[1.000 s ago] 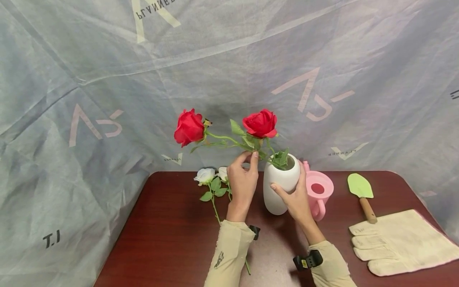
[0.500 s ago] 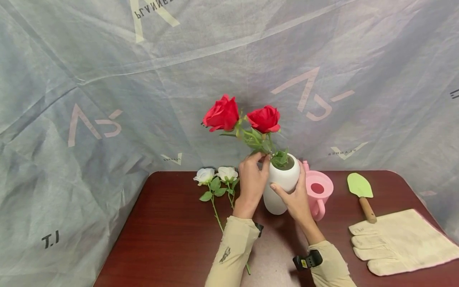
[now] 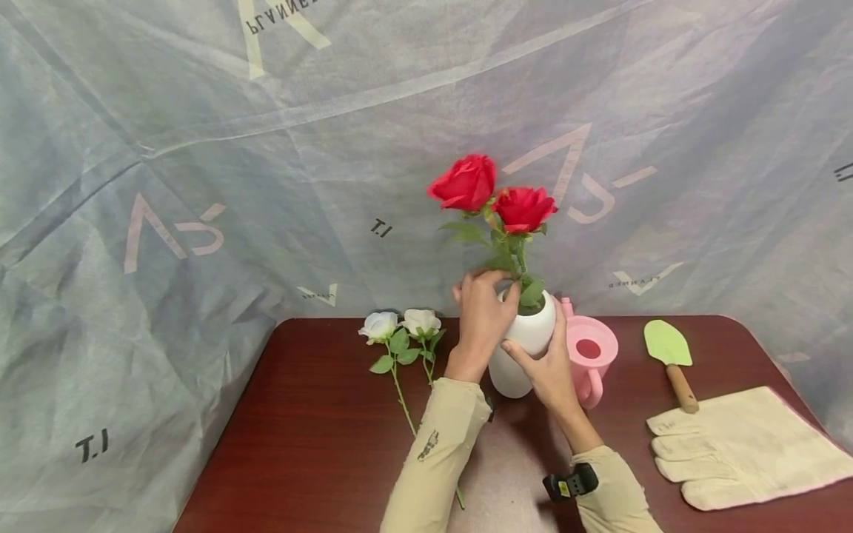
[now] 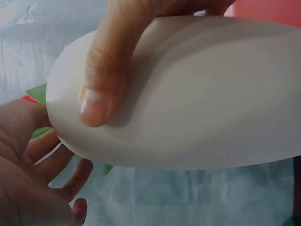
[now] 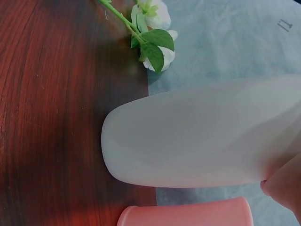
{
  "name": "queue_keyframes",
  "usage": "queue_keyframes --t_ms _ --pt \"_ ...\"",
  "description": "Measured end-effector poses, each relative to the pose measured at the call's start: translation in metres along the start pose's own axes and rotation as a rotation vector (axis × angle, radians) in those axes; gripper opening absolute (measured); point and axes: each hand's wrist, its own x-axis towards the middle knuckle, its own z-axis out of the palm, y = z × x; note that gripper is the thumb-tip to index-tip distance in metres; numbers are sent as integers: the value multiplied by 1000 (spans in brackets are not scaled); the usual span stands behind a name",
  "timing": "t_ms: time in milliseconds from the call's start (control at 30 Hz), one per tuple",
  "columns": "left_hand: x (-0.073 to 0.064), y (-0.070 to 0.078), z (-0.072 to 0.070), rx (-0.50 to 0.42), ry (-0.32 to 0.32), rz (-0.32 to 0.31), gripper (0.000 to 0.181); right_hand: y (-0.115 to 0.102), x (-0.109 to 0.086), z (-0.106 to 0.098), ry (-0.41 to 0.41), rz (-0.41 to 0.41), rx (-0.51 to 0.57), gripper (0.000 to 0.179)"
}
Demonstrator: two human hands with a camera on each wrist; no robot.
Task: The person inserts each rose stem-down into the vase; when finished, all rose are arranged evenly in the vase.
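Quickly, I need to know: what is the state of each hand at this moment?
Left hand: closed, pinching a red rose stem.
Right hand: closed, holding the white vase.

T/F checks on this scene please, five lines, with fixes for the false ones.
1. The right hand grips the white vase. True.
2. Both red roses lie flat on the table. False: the red roses rise above the white vase, with the left hand at their stems.
3. Two white roses lie on the table. True.
4. A glove covers the left hand. False: the glove lies on the table.
5. The trowel has a green blade. True.
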Motion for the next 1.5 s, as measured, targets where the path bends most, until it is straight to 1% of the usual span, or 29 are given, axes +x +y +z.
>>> queue_keyframes --t_ms 67,133,233,300,367,433,500,567,733,867,933,1033,1100,1167,1267,1367,1400,1500 --pt "1 1 -2 64 -43 19 15 0 -1 1 -6 10 3 94" --pt "1 0 -6 123 -72 29 18 0 -1 2 -11 17 10 94" --pt "0 -1 -12 194 -98 26 22 1 -1 3 -10 3 21 94" --pt "-1 -2 -17 212 -111 12 25 2 -1 2 -2 -17 30 93" --pt "-2 -2 -22 214 -123 -16 27 3 0 1 4 -38 33 93" --pt "-4 -4 -27 191 -130 -53 28 4 1 0 5 -55 38 93" --pt "-7 -9 -31 148 -125 -96 28 5 1 -1 3 -64 42 93" --pt "-13 -16 -35 94 -110 -118 28 5 1 -1 -1 -68 46 93" --pt "-34 -44 -39 -19 -80 -168 25 5 1 -1 5 -65 42 92" --pt "-54 -72 -41 -70 -85 -239 24 6 1 -1 16 -41 38 93" --pt "-65 -87 -44 -74 -76 -285 22 14 2 -2 21 -30 33 94" --pt "-84 -112 -49 -52 -62 -374 22 27 4 -2 28 -26 23 97" --pt "-98 -129 -53 -31 -53 -449 21 36 5 -2 35 -39 17 98" --pt "-110 -145 -56 -3 -57 -511 22 37 5 -2 36 -43 14 98" --pt "-124 -167 -57 30 -79 -595 23 37 5 -2 40 -34 15 98" --pt "-133 -184 -57 37 -105 -633 22 32 5 -2 35 -5 8 99" --pt "-135 -188 -56 25 -112 -645 22 29 4 -2 34 0 10 98" --pt "-138 -197 -52 -7 -135 -656 21 15 2 -1 30 6 14 97"
